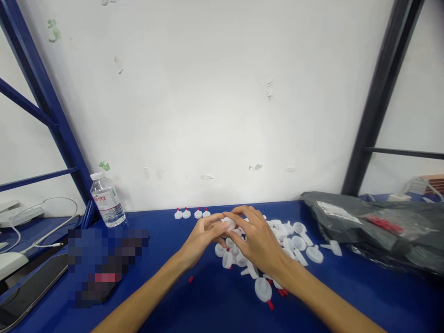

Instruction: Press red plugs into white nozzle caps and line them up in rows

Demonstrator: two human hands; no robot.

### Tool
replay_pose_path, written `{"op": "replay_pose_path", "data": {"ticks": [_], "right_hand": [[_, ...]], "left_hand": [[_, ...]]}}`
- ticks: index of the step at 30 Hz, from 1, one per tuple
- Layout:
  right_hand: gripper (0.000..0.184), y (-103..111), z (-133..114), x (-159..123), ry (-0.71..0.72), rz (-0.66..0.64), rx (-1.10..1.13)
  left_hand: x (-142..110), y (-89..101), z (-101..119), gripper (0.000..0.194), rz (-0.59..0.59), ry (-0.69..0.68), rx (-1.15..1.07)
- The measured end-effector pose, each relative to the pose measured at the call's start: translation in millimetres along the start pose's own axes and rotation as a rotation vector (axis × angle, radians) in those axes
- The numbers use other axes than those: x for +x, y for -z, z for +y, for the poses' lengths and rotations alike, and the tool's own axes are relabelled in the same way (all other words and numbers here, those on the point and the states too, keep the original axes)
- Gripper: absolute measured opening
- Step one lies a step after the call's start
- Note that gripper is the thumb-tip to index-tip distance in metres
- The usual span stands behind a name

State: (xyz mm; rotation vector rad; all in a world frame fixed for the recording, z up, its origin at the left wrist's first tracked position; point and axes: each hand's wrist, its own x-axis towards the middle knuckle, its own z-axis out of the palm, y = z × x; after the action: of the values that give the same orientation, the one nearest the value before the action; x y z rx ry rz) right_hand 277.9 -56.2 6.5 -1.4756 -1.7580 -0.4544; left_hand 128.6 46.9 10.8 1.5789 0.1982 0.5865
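White and rounded, a plastic piece [228, 223] is pinched between the fingertips of my left hand [204, 233] and right hand [255, 235], toward the blue bench [161, 233]'s back edge, beside heaped translucent funnel-shaped pieces [298, 242].

We've got a wht. plastic pile [298, 243] w/ red tips [270, 305] on a plain-blue tabletop [163, 240]. L of pile we see a clear bottle [108, 215] w/ wht. cap [97, 175], red-&-wht. label [106, 200]; R of pile, a dk.-grey bag [367, 243] w/ wht. sticker [338, 212], red patch [385, 225]. Behind pile, an off-wht. wall [222, 115] w/ pale-green blotches [54, 31]; blue post [62, 138] L of pile, blk. post [379, 92] R.
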Motion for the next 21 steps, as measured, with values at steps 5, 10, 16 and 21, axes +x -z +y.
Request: {"op": "replay_pose_path", "data": {"ticks": [5,10,16,21], "right_hand": [[0.038,0.4,1.4,-0.2,-0.040,0.037,-0.040],[0.051,-2.4,1.9,-1.1,-0.046,0.022,-0.001],[0.061,2.7,1.0,1.2,-0.087,0.037,0.041],[0.046,6.2,-3.7,1.6,-0.108,0.030,0.044]], "left_hand": [[2.7,-2.0,-9.7,0.047,0.216,-0.103,0.221],[3.7,-2.0,-14.6,0.034,0.291,-0.115,0.277],[9.2,15.7,-15.4,0.039,0.388,-0.105,0.462],[16.0,50.2,-23.7,0.045,0.502,0.021,0.939]]}}
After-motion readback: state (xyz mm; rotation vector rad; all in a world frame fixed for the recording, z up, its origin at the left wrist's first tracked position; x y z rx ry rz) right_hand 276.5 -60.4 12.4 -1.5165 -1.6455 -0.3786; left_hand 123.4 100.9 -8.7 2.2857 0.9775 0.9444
